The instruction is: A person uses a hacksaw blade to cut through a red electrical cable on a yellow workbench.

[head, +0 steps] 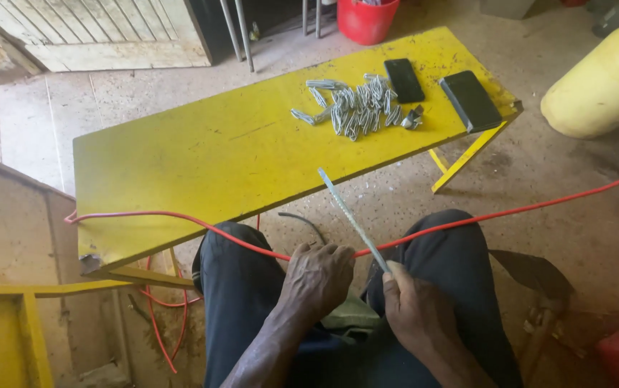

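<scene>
Both hands are held close together above the lap, between the knees. The left hand (316,276) is closed into a fist, knuckles turned upward. The right hand (413,309) is closed too, with the thumb pressed forward. Both forearms are bare, and the legs are spread apart.

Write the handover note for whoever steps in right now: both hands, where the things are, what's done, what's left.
Left hand: closed around the red cable over the lap.
Right hand: grips a thin hacksaw blade, which crosses the cable just beside the left hand.
The cable runs from the yellow table edge at left, across both knees, off to the right.
Done: a pile of grey bent cable pieces lies on the table next to two dark phones.
Left: the cable at the blade looks uncut; a long run remains on both sides.
</scene>
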